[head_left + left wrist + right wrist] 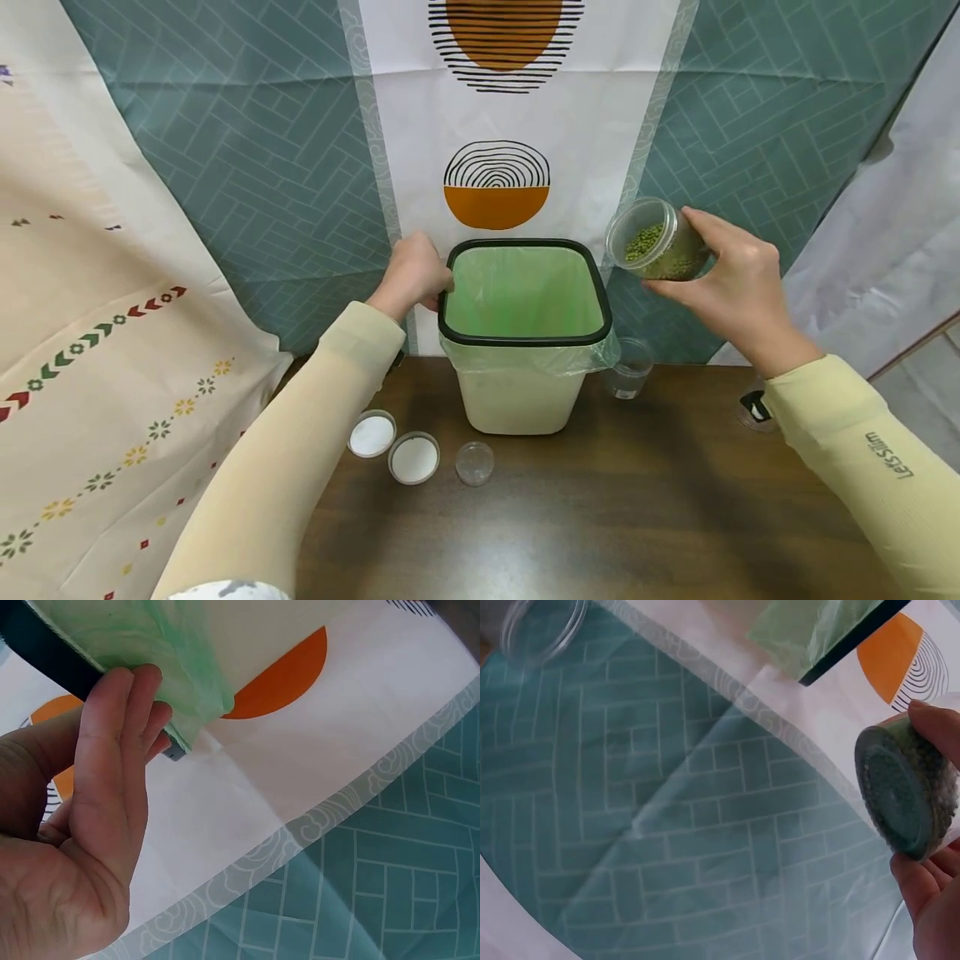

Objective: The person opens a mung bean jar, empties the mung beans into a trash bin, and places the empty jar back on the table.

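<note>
A trash bin point(521, 396) with a black rim and a green liner bag point(525, 287) stands on the table. My left hand point(416, 271) grips the bin's rim at its left side; in the left wrist view its fingers point(112, 750) bend over the rim. To the right of the bin and above its rim level, my right hand point(738, 279) holds a clear plastic jar point(675, 254) partly filled with small green beans point(643, 243). The jar has no lid on and tilts, its mouth facing left toward the bin. In the right wrist view, the jar's bottom point(896, 791) shows between thumb and fingers.
Two round containers of white contents point(372, 436) and a clear round lid point(475, 463) lie in front of the bin on the brown table point(600, 517). A clear cup point(630, 371) stands right of it. Patterned cloth point(285, 167) hangs behind.
</note>
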Demonstrator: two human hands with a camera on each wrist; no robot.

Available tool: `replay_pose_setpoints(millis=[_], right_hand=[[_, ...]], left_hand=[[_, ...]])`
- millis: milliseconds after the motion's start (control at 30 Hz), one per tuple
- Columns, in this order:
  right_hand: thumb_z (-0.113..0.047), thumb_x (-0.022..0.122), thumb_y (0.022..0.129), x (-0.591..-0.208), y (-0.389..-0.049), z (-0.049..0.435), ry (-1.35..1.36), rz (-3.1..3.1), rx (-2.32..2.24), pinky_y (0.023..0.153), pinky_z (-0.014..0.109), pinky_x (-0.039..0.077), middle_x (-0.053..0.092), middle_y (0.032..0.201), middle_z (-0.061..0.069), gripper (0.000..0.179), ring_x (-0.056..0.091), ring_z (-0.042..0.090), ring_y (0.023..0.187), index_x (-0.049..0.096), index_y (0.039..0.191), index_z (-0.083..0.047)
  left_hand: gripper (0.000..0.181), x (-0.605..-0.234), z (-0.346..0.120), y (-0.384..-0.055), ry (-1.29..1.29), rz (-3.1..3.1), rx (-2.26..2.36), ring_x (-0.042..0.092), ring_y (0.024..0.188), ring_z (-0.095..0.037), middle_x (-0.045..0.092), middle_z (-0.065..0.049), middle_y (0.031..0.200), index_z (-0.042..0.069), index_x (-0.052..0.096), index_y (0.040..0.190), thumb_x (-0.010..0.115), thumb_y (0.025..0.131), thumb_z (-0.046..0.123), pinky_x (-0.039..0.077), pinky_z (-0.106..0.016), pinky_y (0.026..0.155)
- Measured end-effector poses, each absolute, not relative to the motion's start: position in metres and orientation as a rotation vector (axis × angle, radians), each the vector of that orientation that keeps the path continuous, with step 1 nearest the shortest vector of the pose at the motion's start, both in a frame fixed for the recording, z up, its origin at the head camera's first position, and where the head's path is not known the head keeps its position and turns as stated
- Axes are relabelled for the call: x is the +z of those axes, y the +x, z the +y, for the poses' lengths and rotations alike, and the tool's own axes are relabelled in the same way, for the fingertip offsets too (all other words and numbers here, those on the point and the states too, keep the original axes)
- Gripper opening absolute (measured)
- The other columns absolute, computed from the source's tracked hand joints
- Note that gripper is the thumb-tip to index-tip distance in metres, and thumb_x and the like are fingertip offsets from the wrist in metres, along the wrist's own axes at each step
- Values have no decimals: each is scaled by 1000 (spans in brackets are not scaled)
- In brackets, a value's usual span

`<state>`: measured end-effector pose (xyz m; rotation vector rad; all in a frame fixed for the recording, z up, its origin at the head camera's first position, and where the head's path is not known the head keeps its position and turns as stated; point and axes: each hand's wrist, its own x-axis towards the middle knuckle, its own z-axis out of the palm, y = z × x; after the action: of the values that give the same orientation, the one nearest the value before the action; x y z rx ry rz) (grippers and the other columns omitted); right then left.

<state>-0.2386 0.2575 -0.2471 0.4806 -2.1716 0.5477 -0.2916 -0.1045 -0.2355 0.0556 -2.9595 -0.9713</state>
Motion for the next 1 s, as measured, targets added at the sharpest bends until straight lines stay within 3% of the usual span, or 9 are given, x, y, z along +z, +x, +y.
replay_pose_setpoints(millis=[100,167,567,1000], right_hand=[[-23,91,51,-239,-244,257,546,-2159,496,87,45,52,64,121,10,86,63,30,106,57,129,-12],[-22,91,51,-233,-249,256,578,-2158,465,89,47,51,64,122,11,85,63,31,107,57,128,-10],[-15,87,57,-210,-261,246,639,-2248,356,94,48,48,57,131,11,84,57,31,117,53,133,-11],[-7,87,54,-197,-267,230,717,-2248,264,93,51,49,57,131,12,84,58,35,114,54,131,-9]], left_hand=[[21,-236,-103,-292,45,-2969,-938,65,44,-20,63,-13,57,8,51,56,64,72,2,54,-29,46],[22,-236,-103,-292,46,-2975,-935,65,44,-20,63,-13,57,8,51,56,64,72,3,54,-29,46],[26,-235,-103,-290,56,-2958,-963,65,44,-21,60,-12,54,11,46,53,63,70,1,55,-30,46],[29,-236,-103,-290,58,-2954,-973,65,45,-21,64,-15,58,12,44,52,63,72,1,55,-30,46]])
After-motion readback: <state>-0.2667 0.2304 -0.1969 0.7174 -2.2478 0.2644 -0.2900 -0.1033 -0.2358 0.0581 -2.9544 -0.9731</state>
